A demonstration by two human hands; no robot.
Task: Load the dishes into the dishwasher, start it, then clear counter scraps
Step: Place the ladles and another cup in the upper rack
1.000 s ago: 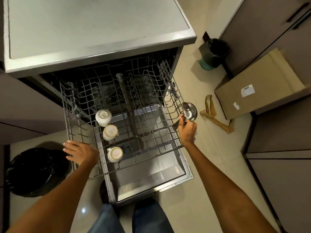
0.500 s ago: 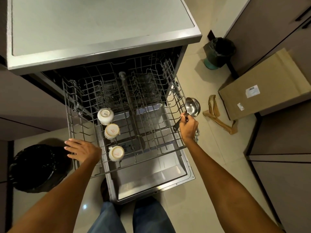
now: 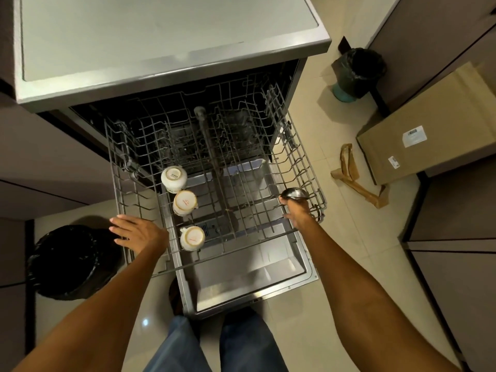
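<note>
The dishwasher's grey wire rack (image 3: pixel 308 167) is pulled out over the open door (image 3: pixel 268 275). Three white cups stand upside down in a row on its left side: one at the back (image 3: pixel 174 179), one in the middle (image 3: pixel 184 202), one at the front (image 3: pixel 192 238). My right hand (image 3: pixel 298 210) holds a steel ladle (image 3: pixel 294 193) at the rack's right front corner, with the bowl just above the fingers. My left hand (image 3: pixel 137 233) rests with straight fingers on the rack's left front edge.
A black-lined bin (image 3: pixel 69 261) stands on the floor at the left. A small dark bin (image 3: pixel 357 72), a cardboard box (image 3: pixel 429 132) and a brown paper scrap (image 3: pixel 354 178) lie on the floor at the right. The grey counter (image 3: pixel 161 36) is above the dishwasher.
My right hand has lowered the ladle from beside the rack's right edge down onto the rack's right front corner. The left hand has stayed on the left edge.
</note>
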